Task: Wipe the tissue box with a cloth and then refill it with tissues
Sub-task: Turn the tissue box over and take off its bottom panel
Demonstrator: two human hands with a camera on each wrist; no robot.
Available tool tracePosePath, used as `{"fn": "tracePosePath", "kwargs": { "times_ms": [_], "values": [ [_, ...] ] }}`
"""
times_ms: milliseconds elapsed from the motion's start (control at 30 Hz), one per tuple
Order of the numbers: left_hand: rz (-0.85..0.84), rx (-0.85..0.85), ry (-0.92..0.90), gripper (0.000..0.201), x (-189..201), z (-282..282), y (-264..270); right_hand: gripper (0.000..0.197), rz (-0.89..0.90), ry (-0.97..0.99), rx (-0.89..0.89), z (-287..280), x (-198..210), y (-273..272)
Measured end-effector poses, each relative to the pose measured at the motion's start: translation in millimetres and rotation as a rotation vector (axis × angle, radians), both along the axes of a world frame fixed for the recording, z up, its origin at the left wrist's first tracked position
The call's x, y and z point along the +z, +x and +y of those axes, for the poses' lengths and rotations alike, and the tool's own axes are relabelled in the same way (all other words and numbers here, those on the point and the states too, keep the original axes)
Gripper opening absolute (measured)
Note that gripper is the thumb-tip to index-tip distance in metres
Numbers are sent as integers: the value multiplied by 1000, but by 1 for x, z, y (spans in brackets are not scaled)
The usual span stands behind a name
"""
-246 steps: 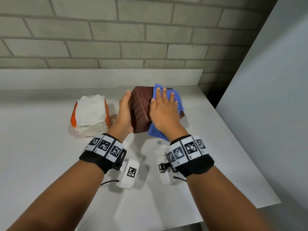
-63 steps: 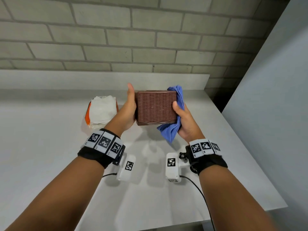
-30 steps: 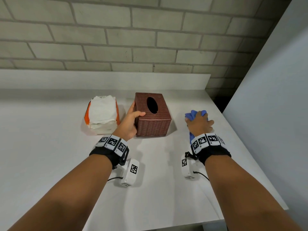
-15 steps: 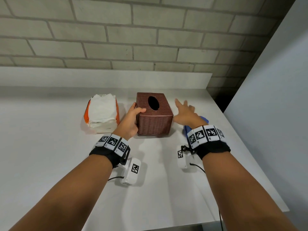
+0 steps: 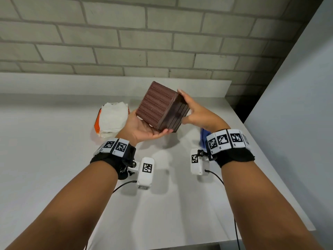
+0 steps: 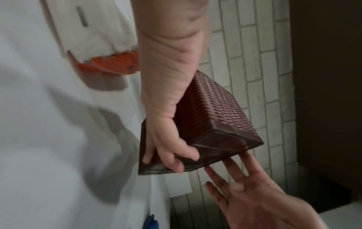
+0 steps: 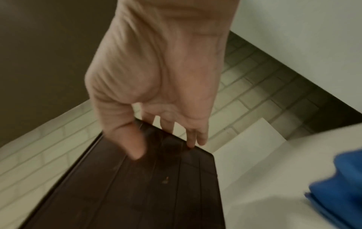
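Above table [image 5: 54,177], left hand [image 5: 142,129] fingers clamp tissue box [image 5: 155,105]; right hand [image 5: 200,116] fingers spread, touching it; tissues [image 5: 112,118] left, cloth [image 7: 344,186] right.

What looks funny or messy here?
The tissue box isn't on the table: the left hand grips it tilted in the air, bottom showing, while the right hand touches its edge. The orange wrapper on the tissue pack looks torn open. Nothing is spilled.

Head view looks down from above; both close wrist views share the tissue box [image 6: 215,111].
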State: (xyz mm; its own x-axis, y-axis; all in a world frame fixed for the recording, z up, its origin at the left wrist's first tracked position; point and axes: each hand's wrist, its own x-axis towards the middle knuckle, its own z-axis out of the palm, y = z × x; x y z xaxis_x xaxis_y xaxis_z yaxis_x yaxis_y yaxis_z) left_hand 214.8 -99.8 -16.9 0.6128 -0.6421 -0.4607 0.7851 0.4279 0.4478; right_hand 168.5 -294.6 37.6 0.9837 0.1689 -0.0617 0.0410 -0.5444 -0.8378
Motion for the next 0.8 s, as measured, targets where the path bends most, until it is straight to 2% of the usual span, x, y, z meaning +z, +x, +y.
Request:
{"fn": "tracePosePath", "kwargs": {
  "times_ms": [100,200,333,567,667,767,800],
  "values": [
    [27,-60,-43,82,-5,0,-1,132,-46,-306,37,8,0,4],
    [1,-117,-4,87,-11,2,-2,145,-131,-468,38,17,3,6],
    [2,-156,61,83,-14,7,0,144,-226,-559,1,26,4,6],
    [-27,-104,208,68,-16,11,3,147,-284,-800,67,41,4,13],
    [-86,-53,370,59,-13,12,4,139,-247,-795,77,41,5,16],
    [-260,113,637,29,-9,14,5,133,-199,-832,104,43,11,21],
    [-331,162,706,28,-6,16,7,132,-173,-863,119,45,13,23]
  ]
}}
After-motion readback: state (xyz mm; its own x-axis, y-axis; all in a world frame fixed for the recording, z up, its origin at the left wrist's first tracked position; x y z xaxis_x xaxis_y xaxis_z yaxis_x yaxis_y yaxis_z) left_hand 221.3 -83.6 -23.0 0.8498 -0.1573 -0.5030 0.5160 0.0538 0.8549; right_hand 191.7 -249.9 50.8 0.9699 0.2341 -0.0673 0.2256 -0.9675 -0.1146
